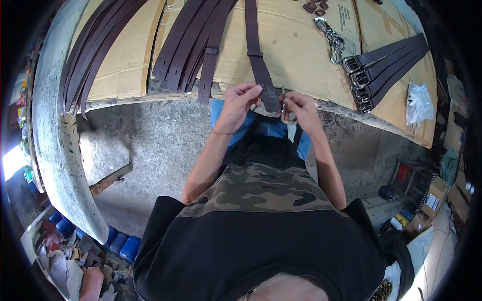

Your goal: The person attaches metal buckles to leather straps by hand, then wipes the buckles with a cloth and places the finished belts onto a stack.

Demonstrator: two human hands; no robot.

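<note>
Near the table's front edge, my left hand (235,106) pinches a dark brown leather belt strap (259,67) close to its end, the thumb on top. A leather loop sits around this strap a little farther up. My right hand (304,113) is closed on a metal buckle (287,116), right beside the strap end. To the left lies a fanned stack of similar straps (185,42), with holes at their ends. On the right, several belts with buckles (362,80) lie side by side. Loose metal buckles (331,41) form a pile behind my right hand.
Cardboard (296,55) covers the table. More straps (100,45) hang over its left part, beside a pale curved edge (57,125). Small brown leather loops (315,7) lie at the back, a clear plastic bag (419,103) at right. Blue containers (130,248) and leather scraps (93,283) lie lower left.
</note>
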